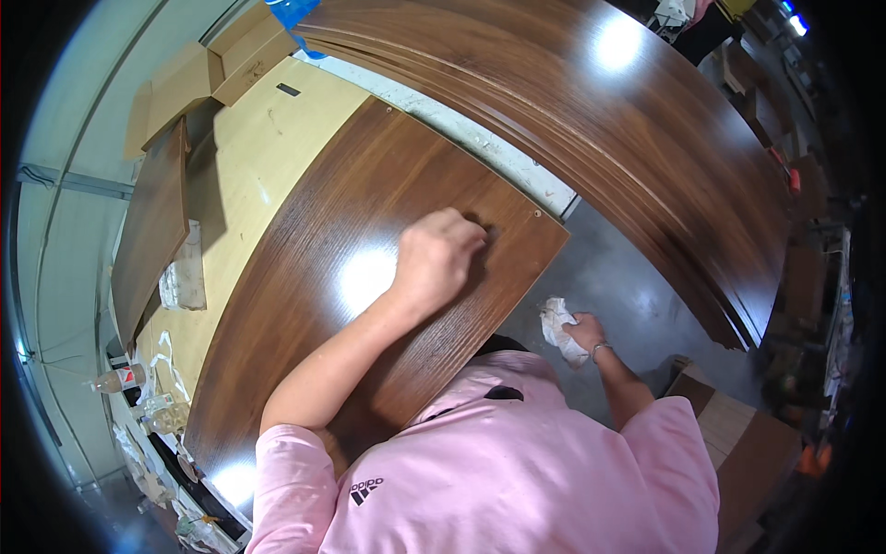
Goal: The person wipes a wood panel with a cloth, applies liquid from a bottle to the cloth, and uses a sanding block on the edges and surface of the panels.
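Note:
A brown wood-grain panel [351, 198] lies flat in front of me, with small round holes near its far corners. Over its right part is my left hand [438, 254], fingers curled together and close against the surface. Whatever those fingers may hold is hidden from view. Out to the right, beyond the panel's edge, my right hand [587, 331] grips a crumpled white cloth or paper wipe [561, 332] above the grey floor.
Stacked brown panels [554, 102] stand on the far right side. A pale board [286, 125] lies beneath my panel. To the left are an upright brown panel [152, 240], a cardboard box [180, 88] and bottles [120, 379]. Cardboard [729, 429] sits at lower right.

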The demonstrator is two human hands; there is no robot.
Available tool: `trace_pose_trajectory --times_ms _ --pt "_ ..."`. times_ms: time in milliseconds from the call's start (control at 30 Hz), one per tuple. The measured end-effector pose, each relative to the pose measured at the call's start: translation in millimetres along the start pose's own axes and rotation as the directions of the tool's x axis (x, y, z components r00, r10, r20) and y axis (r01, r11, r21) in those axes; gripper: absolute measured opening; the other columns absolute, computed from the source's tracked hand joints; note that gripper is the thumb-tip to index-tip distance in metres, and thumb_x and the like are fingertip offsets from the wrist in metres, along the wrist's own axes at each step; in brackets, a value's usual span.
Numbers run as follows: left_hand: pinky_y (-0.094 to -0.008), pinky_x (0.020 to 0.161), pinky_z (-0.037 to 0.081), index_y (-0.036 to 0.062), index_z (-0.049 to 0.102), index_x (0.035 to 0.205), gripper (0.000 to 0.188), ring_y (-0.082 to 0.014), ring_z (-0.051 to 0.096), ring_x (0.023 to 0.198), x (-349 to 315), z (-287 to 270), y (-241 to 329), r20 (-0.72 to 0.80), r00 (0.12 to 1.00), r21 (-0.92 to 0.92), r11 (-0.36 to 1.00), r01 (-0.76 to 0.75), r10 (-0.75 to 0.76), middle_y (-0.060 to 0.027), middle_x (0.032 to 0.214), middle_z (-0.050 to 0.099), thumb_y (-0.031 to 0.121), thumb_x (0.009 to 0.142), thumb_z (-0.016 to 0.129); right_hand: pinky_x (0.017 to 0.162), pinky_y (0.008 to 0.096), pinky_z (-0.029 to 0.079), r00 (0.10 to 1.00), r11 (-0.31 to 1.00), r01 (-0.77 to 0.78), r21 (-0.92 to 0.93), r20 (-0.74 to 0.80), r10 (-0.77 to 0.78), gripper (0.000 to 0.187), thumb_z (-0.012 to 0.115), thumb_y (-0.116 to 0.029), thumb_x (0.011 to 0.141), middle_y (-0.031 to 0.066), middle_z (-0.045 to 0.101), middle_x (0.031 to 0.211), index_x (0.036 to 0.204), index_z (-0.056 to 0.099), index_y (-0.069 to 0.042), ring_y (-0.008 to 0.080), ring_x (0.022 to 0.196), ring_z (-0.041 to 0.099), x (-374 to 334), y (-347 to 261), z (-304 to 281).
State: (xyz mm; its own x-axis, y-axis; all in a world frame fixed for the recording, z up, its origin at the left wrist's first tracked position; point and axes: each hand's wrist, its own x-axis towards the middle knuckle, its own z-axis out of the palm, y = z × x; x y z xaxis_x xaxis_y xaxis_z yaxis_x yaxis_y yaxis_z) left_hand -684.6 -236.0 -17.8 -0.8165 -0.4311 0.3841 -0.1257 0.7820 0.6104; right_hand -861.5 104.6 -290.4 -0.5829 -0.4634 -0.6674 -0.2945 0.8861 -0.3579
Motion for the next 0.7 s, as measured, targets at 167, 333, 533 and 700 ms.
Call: trace_pose_trajectory --times_ms 167,333,533,700 --pt "-0.0403 0.064 0.052 0.0051 0.071 0.084 0.01 -0.0319 0.064 0.076 -11.4 12.4 19.4 0.128 0.991 -0.042 0.999 -0.031 0.036 -0.0126 0.078 0.063 0.003 0.075 0.071 0.083 0.041 0.052 0.998 0.997 0.033 0.065 0.056 -0.037 0.041 0.069 -0.036 0.074 0.0184 0.071 0.099 0.102 0.072 -0.006 0.0355 0.093 0.068 -10.5 -34.8 -2.5" --pt "-0.0284 0.066 0.049 0.0005 0.072 0.093 0.008 -0.0125 0.061 0.074 -21.6 -69.7 -45.1 -0.289 0.779 -0.387 0.812 0.436 -0.557 -0.003 0.079 0.067 0.005 0.087 0.068 0.079 0.0398 0.052 0.909 0.792 0.34 0.507 -0.392 -0.139 0.024 0.069 -0.012 0.081 0.0181 0.07 0.09 0.101 0.069 0.002 0.036 0.081 0.066 -38.1 -61.7 -26.6" --pt "-0.0254 0.076 0.048 -0.003 0.07 0.1 0.012 -0.0095 0.059 0.081 -173.6 -196.2 -129.5 -0.746 0.333 -0.292 0.732 0.615 -0.577 -0.0022 0.088 0.067 0.004 0.091 0.066 0.087 0.0447 0.048 0.36 0.604 0.794 -0.075 -0.742 -0.565 0.033 0.072 -0.008 0.073 0.0182 0.063 0.111 0.106 0.068 -0.001 0.0365 0.1 0.06 -150.9 -204.1 -150.5" --pt "-0.0231 0.076 0.047 -0.0037 0.068 0.098 0.01 -0.0085 0.058 0.08 -251.5 -197.1 -146.8 -0.849 0.213 -0.277 0.75 0.601 -0.484 -0.0026 0.09 0.066 0.004 0.094 0.064 0.109 0.0535 0.034 -0.011 -0.011 0.999 -0.031 0.013 -1.0 0.051 0.074 -0.035 0.075 0.0177 0.048 0.142 0.122 0.067 -0.016 0.0397 0.131 0.043 -197.0 -334.1 -69.8"
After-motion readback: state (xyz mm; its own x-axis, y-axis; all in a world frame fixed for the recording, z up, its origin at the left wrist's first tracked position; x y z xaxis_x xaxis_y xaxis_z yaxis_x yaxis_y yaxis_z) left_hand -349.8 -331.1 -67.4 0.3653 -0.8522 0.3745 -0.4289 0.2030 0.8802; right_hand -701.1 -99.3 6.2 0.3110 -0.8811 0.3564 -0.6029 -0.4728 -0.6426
